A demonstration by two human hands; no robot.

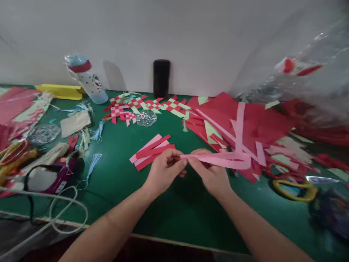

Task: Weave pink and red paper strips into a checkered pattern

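A long pink paper strip is stretched between my hands, looping round on the right with its other part rising upward. My left hand pinches the strip's left end between thumb and fingers. Close beside it, my right hand is closed on the same strip, some of its fingers hidden behind the paper. Just left of my left hand, several short red and pink strips lie side by side on the green table.
Woven red pieces lie at the back near a dark phone and a bottle. Red sheets and yellow-handled scissors are right. Tassels and a white cable are left.
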